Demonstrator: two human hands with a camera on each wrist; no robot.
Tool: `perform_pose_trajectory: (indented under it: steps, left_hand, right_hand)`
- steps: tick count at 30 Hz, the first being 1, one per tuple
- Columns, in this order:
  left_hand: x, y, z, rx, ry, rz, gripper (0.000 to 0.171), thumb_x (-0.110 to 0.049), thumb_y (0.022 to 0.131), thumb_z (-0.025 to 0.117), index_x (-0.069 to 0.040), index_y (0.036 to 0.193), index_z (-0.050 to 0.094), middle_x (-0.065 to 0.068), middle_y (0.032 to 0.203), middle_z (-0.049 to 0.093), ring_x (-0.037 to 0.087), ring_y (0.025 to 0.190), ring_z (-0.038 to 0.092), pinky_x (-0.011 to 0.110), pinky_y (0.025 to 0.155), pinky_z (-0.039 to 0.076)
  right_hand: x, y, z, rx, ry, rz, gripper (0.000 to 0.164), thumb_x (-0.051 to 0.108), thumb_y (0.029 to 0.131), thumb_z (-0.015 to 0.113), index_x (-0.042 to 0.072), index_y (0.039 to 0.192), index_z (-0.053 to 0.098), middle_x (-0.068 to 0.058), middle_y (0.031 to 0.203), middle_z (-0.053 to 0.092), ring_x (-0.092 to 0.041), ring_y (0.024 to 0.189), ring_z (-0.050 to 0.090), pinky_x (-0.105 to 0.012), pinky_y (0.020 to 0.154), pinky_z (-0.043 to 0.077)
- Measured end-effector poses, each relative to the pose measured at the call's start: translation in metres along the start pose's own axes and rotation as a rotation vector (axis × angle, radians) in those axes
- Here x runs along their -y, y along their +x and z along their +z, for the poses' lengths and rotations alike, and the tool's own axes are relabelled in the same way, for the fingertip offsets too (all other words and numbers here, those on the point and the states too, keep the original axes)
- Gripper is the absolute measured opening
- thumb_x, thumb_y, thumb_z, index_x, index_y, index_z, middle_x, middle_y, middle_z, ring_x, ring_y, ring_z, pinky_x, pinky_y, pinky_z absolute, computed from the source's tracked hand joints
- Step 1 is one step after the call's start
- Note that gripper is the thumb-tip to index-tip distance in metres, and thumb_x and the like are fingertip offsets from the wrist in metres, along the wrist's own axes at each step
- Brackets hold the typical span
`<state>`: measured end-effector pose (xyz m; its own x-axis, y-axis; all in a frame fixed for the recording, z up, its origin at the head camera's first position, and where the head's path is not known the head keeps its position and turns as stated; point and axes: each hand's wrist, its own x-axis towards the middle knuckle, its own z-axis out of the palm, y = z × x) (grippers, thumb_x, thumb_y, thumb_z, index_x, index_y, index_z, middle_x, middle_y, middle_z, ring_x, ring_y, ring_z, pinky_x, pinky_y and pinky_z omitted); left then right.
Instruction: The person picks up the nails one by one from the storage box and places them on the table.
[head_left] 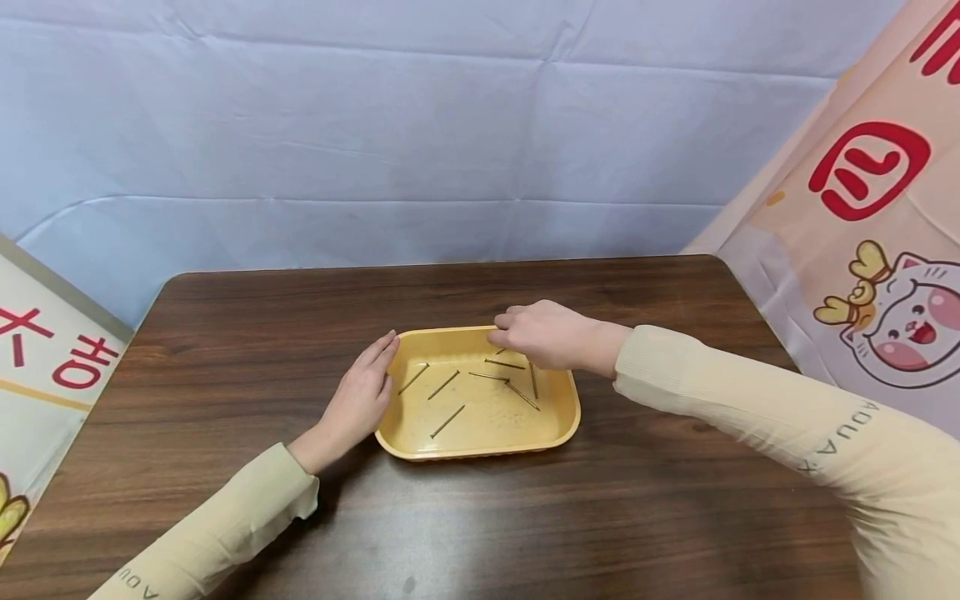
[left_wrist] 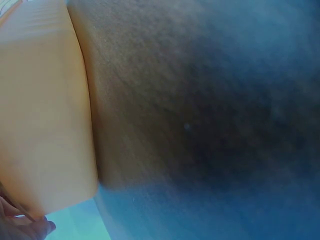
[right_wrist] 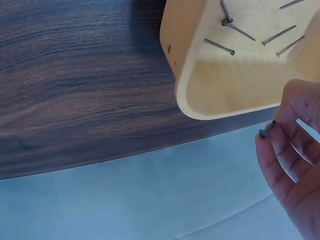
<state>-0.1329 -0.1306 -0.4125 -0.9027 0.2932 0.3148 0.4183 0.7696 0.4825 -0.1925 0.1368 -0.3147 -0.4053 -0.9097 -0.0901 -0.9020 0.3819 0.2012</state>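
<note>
A yellow plastic tray [head_left: 480, 446] stands on the table with several nails [head_left: 447, 422] scattered over its floor. At its left side my left hand [head_left: 358, 396] holds the rim, thumb over the edge and fingers along the outside. Part of that hand also shows in the left wrist view, low beside the tray wall [left_wrist: 47, 125]. Over the tray's far right corner is my right hand [head_left: 543, 335]. In the right wrist view its thumb and fingertips pinch a single nail [right_wrist: 266, 130], the head poking out; the rest is hidden by the fingers.
The dark wood table [head_left: 247, 367] extends around the tray, its far edge behind my right hand. A pale cloth [head_left: 375, 125] hangs behind it. Printed panels stand at the left [head_left: 45, 358] and right [head_left: 862, 250].
</note>
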Motion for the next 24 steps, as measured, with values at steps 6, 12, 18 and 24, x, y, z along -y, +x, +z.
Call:
perform_pose_trajectory:
  steps: [6, 12, 18, 24]
  left_hand:
    - [0.000, 0.000, 0.000, -0.002, -0.002, 0.001, 0.046, 0.006, 0.083, 0.048, 0.012, 0.128, 0.044, 0.021, 0.136, 0.041, 0.031, 0.126, 0.038, 0.043, 0.103, 0.033]
    - [-0.001, 0.000, -0.001, -0.001, -0.008, -0.004, 0.046, 0.006, 0.083, 0.049, 0.012, 0.129, 0.043, 0.020, 0.137, 0.041, 0.030, 0.126, 0.038, 0.042, 0.103, 0.033]
    - [0.001, 0.000, 0.001, 0.000, 0.000, -0.003, 0.046, 0.006, 0.083, 0.048, 0.013, 0.128, 0.044, 0.022, 0.136, 0.041, 0.032, 0.126, 0.038, 0.043, 0.103, 0.033]
    - [0.001, 0.001, 0.000, 0.001, -0.005, -0.005, 0.046, 0.006, 0.083, 0.048, 0.012, 0.128, 0.043, 0.021, 0.136, 0.041, 0.032, 0.126, 0.038, 0.043, 0.103, 0.033]
  right_hand:
    - [-0.004, -0.003, 0.004, -0.055, -0.035, 0.022, 0.019, -0.007, 0.078, 0.057, 0.009, 0.089, 0.059, -0.001, 0.075, 0.050, -0.020, 0.068, 0.047, -0.027, 0.045, 0.039]
    - [-0.006, -0.007, 0.008, -0.100, -0.047, 0.045, 0.018, -0.006, 0.078, 0.057, 0.008, 0.090, 0.059, -0.002, 0.075, 0.051, -0.021, 0.069, 0.048, -0.029, 0.047, 0.041]
    - [-0.009, -0.011, 0.012, -0.132, -0.076, 0.064, 0.014, -0.004, 0.080, 0.057, 0.007, 0.088, 0.057, -0.003, 0.075, 0.051, -0.022, 0.070, 0.049, -0.029, 0.047, 0.041]
    - [-0.010, -0.014, 0.014, -0.150, -0.104, 0.077, 0.019, -0.007, 0.077, 0.058, 0.006, 0.090, 0.057, -0.004, 0.077, 0.051, -0.023, 0.070, 0.049, -0.029, 0.048, 0.041]
